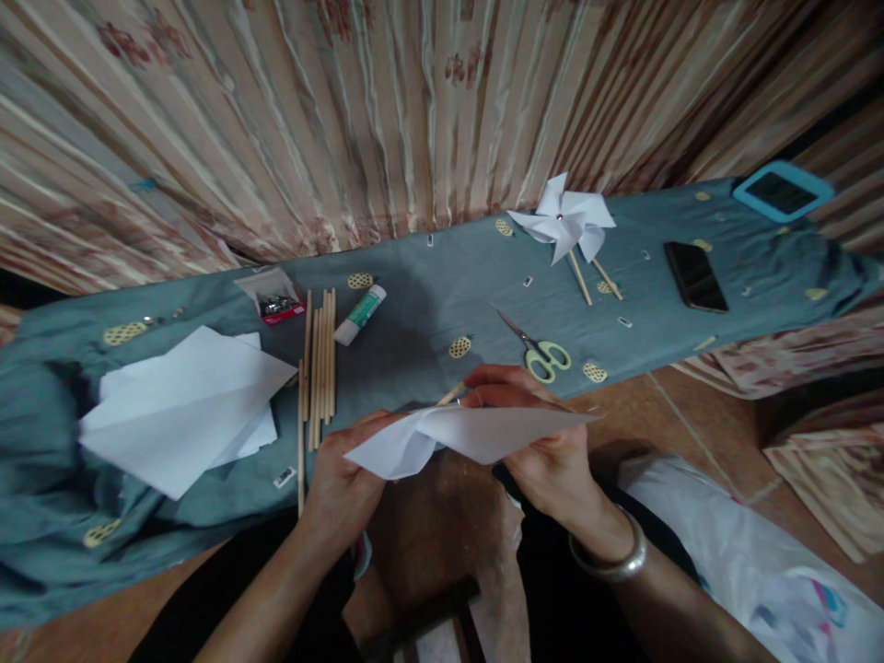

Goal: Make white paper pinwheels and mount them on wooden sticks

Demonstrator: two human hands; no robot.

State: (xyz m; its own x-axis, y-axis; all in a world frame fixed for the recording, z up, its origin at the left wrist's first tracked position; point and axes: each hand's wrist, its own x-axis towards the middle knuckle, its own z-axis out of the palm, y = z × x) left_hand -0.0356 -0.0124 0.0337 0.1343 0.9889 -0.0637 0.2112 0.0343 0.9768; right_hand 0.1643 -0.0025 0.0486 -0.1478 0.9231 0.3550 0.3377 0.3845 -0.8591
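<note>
A folded white paper pinwheel (483,433) is held up before me at the near edge of the cloth-covered table. My left hand (349,479) grips its left side, the fingers partly hidden behind the paper. My right hand (545,460) closes around the right side, with its upper fingers reaching over the top. A wooden stick (452,394) pokes out behind the paper by the right fingertips. Beyond the right hand lie scissors (542,354) with light green handles. Finished-looking white pinwheels (563,221) on sticks rest at the back of the table.
To the left, white paper sheets (186,405) lie stacked near several wooden sticks (321,368), a glue stick (360,315) and an opened packet of metal pins (273,299). A black phone (696,276) and a blue-framed tablet (784,191) are on the right. A plastic bag (746,543) sits below.
</note>
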